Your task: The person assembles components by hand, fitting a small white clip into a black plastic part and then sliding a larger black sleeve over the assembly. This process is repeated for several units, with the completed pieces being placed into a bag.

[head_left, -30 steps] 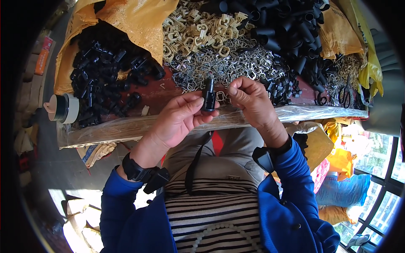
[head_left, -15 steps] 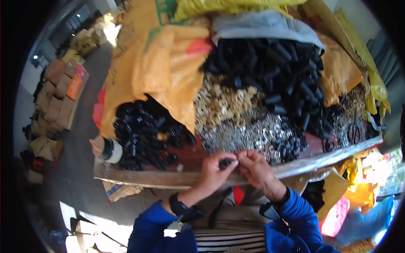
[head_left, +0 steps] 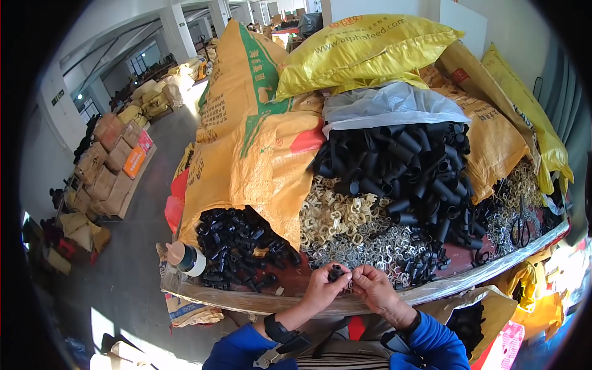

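My left hand is closed round a small black plastic fitting, whose hollow end shows above the thumb. Close beside it, my right hand pinches thumb and fingertips together. Whatever is in that pinch is too small to make out. Both hands meet over the table's front edge. Just beyond them lies a pile of small silvery metal clips. Similar black fittings are heaped to the left, spilling from an orange woven sack.
Cream-coloured plastic pieces lie behind the clips, next to black tubes spilling from a sack. A bottle stands at the table's left corner. Scissors lie at the right. Cartons are stacked on the floor at left.
The view has tilted upward, so the table and hands sit lower and more of the room shows. The hands stay together, with the black fitting still in the left.
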`<state>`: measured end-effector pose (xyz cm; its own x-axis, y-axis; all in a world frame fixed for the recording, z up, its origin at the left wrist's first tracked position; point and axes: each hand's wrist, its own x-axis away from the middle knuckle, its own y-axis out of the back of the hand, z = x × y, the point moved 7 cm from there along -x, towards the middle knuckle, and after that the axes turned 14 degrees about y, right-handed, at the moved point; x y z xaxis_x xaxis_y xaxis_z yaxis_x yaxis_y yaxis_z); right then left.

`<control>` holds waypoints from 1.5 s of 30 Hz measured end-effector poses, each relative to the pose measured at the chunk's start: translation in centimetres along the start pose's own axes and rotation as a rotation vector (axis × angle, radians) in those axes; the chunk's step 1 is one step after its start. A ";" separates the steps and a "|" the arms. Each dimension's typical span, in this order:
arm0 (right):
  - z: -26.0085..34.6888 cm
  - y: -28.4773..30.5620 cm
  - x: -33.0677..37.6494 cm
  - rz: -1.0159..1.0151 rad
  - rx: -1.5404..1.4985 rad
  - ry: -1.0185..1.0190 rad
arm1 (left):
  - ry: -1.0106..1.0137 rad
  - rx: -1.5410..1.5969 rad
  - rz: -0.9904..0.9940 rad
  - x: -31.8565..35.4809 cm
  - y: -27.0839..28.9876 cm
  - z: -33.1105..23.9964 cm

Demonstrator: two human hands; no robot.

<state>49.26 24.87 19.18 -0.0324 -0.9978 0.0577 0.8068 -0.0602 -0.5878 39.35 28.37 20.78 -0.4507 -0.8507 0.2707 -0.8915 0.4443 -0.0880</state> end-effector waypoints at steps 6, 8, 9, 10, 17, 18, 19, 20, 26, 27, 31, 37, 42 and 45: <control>2.2 1.1 -0.5 0.031 -0.001 -0.021 | 0.022 -0.002 0.002 -1.0 -1.8 -1.5; 2.9 1.5 -0.5 0.048 -0.014 -0.051 | 0.022 -0.022 -0.004 -0.9 -2.6 -2.4; 3.3 1.6 -0.5 0.052 -0.014 -0.051 | 0.020 -0.022 -0.007 -0.9 -2.9 -2.8; 3.6 1.7 -0.4 0.053 -0.026 -0.063 | -0.014 -0.058 -0.015 -0.9 -3.2 -3.4; 5.3 1.2 0.5 0.119 0.025 -0.086 | -0.015 -0.145 -0.060 0.5 -4.0 -4.1; 5.4 1.0 0.7 0.143 0.076 -0.060 | 0.016 -0.070 -0.045 0.7 -3.9 -3.3; 5.5 0.8 0.8 0.168 0.126 -0.035 | 0.045 0.005 -0.030 1.0 -3.8 -2.7; 5.6 0.7 1.0 0.189 0.175 -0.009 | 0.077 0.081 -0.013 1.3 -3.8 -2.2; 6.4 -0.2 1.7 0.265 0.583 0.150 | 0.182 0.055 -0.041 3.6 -2.4 -1.5; 6.5 0.1 1.7 0.266 0.688 0.220 | 0.198 0.024 -0.053 3.7 -1.9 -1.5; 6.5 -2.5 1.4 0.291 1.016 0.379 | 0.266 0.112 -0.005 3.6 0.2 -0.4; 5.1 -7.6 -1.2 0.328 1.293 0.554 | 0.373 0.182 0.120 1.8 3.6 0.3; 2.3 -9.7 -2.8 0.302 1.339 0.594 | 0.390 0.174 0.181 0.6 6.9 1.2; 1.7 -10.8 -2.4 0.288 1.391 0.643 | 0.416 0.221 0.231 0.7 7.7 1.6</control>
<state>41.59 28.01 26.79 0.2691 -0.8362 -0.4778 0.7097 -0.1632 0.6854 32.10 30.79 18.76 -0.6210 -0.5334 0.5743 -0.7793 0.4990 -0.3791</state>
